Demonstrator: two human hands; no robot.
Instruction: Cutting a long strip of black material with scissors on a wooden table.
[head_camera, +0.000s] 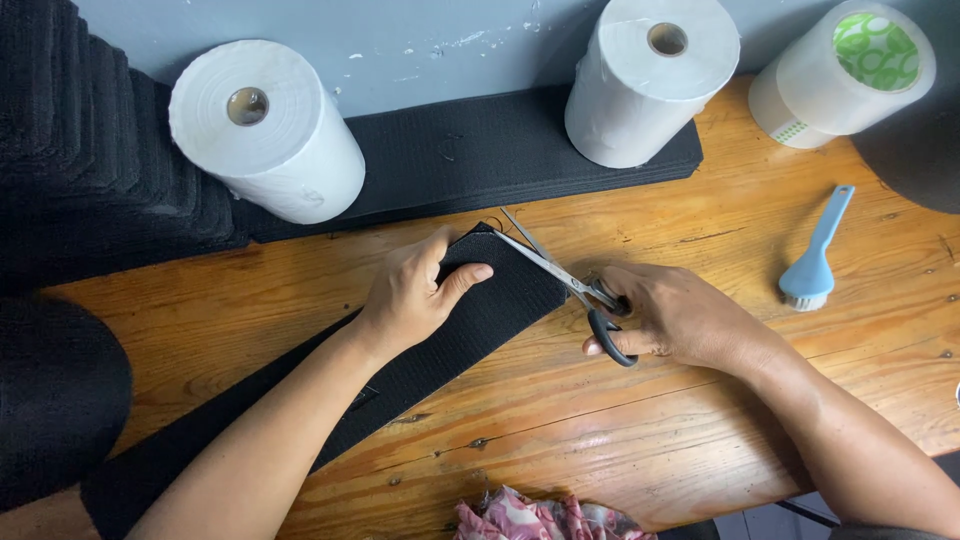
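A long black fabric strip (470, 325) lies diagonally across the wooden table (650, 420). My left hand (415, 290) presses down on the strip near its upper end, thumb stretched out over the cloth. My right hand (675, 315) grips a pair of scissors (565, 280) with black handles. The scissor blades are parted and point up-left at the strip's end edge, touching or just over it.
Two white paper rolls (268, 130) (650, 80) stand on a stack of black strips (480, 150) at the back. A tape roll (845, 75) sits far right, a blue brush (815, 255) below it. Black fabric piles (80, 150) fill the left; patterned cloth (540, 520) lies at the near edge.
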